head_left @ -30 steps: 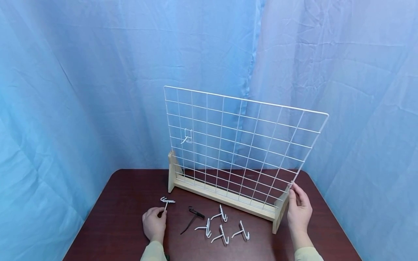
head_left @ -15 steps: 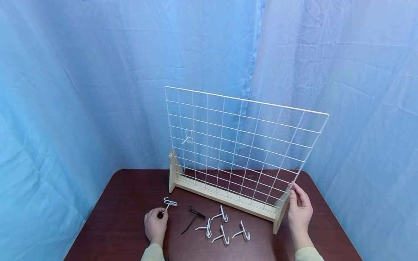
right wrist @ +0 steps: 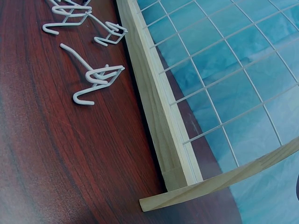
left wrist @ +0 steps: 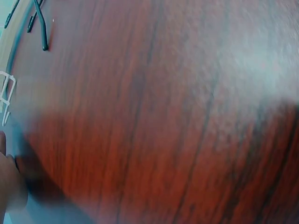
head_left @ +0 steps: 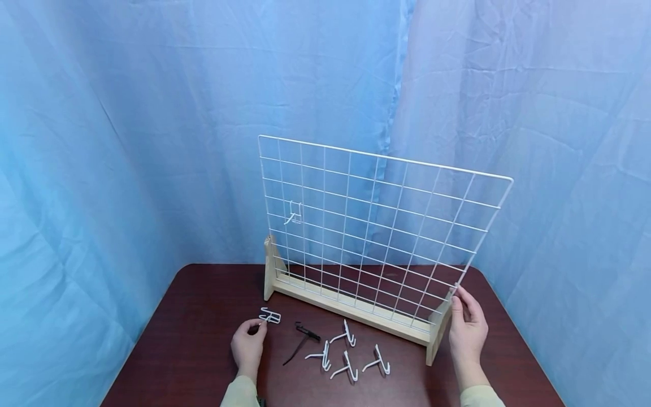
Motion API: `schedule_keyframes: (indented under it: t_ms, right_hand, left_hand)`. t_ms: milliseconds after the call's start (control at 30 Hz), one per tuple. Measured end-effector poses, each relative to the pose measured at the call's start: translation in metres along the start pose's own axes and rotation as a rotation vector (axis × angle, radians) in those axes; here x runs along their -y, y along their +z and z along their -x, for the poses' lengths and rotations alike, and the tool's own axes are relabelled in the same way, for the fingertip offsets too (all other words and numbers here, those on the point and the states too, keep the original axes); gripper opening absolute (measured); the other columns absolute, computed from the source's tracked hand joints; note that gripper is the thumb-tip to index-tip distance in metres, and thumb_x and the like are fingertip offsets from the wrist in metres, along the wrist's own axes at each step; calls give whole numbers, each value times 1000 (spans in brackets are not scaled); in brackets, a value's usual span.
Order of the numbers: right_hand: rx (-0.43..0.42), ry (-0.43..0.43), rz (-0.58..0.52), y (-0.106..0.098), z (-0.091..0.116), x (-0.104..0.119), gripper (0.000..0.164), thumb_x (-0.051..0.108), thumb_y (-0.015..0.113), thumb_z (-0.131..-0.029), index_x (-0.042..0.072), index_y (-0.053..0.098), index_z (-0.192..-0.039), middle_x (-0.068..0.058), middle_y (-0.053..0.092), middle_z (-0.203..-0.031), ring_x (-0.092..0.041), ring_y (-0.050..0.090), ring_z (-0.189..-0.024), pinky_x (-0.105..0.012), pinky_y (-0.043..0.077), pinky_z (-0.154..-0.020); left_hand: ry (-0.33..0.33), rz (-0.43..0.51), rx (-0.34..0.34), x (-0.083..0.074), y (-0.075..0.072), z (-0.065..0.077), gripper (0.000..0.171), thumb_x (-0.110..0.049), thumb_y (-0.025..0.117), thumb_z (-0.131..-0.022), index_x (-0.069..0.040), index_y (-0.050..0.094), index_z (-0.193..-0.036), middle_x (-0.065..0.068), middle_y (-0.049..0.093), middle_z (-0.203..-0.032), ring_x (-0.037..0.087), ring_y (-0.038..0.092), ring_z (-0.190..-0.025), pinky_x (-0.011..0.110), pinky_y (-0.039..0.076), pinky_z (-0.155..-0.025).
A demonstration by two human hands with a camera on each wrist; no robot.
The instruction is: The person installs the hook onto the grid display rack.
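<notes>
My left hand (head_left: 247, 346) pinches a white wire hook (head_left: 272, 317) by its prong, with the hook's double-looped back pointing away from me. In the left wrist view that hook (left wrist: 8, 91) shows at the left edge, above part of the hand (left wrist: 10, 179). My right hand (head_left: 467, 328) grips the right edge of the white wire grid panel (head_left: 376, 226) where it meets the wooden stand (head_left: 351, 308). One white hook (head_left: 294, 214) hangs on the grid's left part. A black hook (head_left: 303, 341) lies on the table to the right of my left hand.
Several loose white hooks (head_left: 376, 360) lie on the dark red wooden table (head_left: 193, 316), in front of the stand. The stand's right upright (right wrist: 205, 186) and the nearest loose hook (right wrist: 96, 77) show in the right wrist view. Blue curtains (head_left: 152, 141) hang behind the table.
My left hand has moved slightly right and turned the hook, so its looped back now faces up more fully. The right hand stays on the grid's edge.
</notes>
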State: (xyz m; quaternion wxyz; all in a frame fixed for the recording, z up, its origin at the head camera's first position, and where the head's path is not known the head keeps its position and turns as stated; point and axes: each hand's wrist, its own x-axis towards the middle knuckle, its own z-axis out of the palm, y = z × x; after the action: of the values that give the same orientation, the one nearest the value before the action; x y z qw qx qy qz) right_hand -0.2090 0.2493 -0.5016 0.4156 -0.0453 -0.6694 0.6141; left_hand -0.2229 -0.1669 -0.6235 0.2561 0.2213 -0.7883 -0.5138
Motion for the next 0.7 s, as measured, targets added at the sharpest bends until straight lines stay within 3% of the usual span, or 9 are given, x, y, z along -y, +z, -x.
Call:
schedule_keyframes:
  t_ms: [167,300,700]
  right_hand:
    - [2,4,-7,0,0,0,28,-8,57,-96,-12,62,-123,16,67,-110,4,62,-100,-9,47,-84]
    - [-3,7,-9,1,0,0,28,-7,57,-96,-10,63,-123,15,68,-109,5,63,-100,-9,47,-84]
    - [-2,8,3,0,0,2,28,-7,57,-96,-11,62,-123,17,68,-109,5,62,-101,-9,47,-83]
  left_hand:
    - [-76,52,-12,-1,3,-2,9,-10,77,-84,-3,76,-89,10,72,-87,23,63,-79,27,47,-66]
    - [-98,74,-19,-1,5,-4,12,-12,78,-84,-2,77,-91,11,73,-89,22,63,-79,23,46,-62]
    - [-49,95,-67,-11,6,-4,9,-9,80,-82,-3,79,-89,11,74,-85,19,65,-75,17,44,-60]
